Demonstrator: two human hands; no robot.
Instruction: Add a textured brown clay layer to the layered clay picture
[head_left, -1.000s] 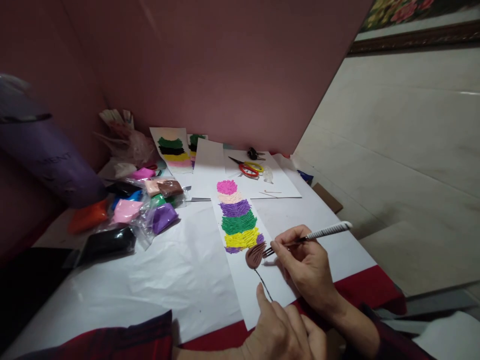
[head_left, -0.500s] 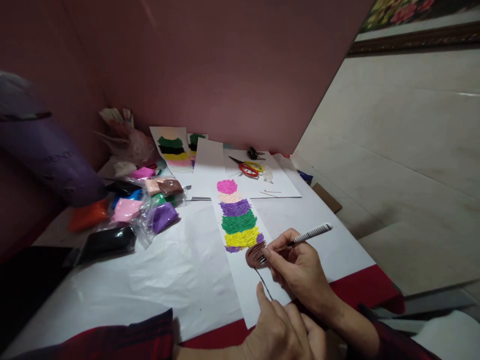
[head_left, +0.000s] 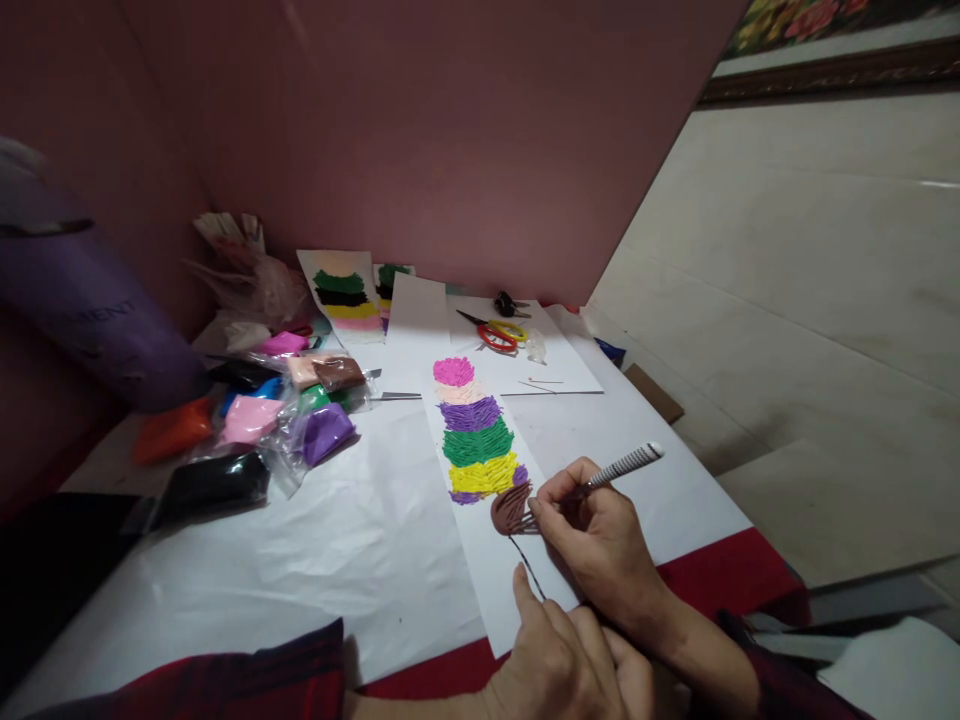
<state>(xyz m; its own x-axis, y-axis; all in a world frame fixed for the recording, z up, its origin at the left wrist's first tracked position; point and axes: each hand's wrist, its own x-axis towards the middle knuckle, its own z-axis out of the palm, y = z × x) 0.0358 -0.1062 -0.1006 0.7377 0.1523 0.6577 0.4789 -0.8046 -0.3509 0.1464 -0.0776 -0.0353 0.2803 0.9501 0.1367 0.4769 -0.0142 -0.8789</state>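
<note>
My right hand (head_left: 600, 525) is closed in a pinch around a thin tool (head_left: 626, 465) with a black-and-white striped handle. The tool's narrow, prong-like tip lies on a flat brown clay piece (head_left: 512, 508) marked with grooves. My left hand (head_left: 562, 650) rests on the white paper strip (head_left: 480, 570), index finger stretched out beside a dark drawn line (head_left: 528, 568), its other fingers bent. Up the strip run textured clay bands: yellow (head_left: 484, 478), green (head_left: 478, 444), purple (head_left: 470, 414), pale peach and bright pink (head_left: 454, 371).
Bagged clay in several colours (head_left: 255, 420) lies at the left, near a large purple cylinder (head_left: 97, 310). Toward the back are red-and-yellow scissors (head_left: 499, 335), keys (head_left: 510, 304) and two striped clay cards (head_left: 341, 300). A pink wall (head_left: 450, 130) rises behind.
The tool tip has shifted slightly right across the brown clay, and more grooves show there. My right hand has moved slightly with it; my left hand stays in place.
</note>
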